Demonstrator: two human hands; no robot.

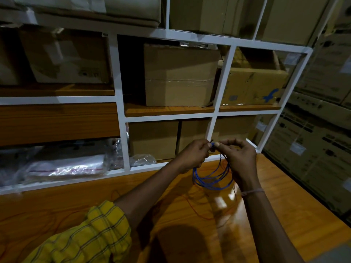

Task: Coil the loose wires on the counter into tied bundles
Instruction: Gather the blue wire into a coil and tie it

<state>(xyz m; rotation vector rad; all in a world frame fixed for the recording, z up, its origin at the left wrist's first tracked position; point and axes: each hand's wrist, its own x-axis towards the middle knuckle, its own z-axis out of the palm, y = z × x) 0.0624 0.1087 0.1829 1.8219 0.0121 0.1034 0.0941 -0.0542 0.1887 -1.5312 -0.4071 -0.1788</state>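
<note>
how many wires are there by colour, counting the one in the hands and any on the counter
blue wire, coiled, pinched at the top by both hands: 1
thin red wire, loose on the counter: at least 1, too faint to separate strands
total: 2 visible

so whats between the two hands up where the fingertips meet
In the head view, only the top of the blue wire coil lies there, pinched between the left hand and right hand; its loops hang below, above the counter.
</note>
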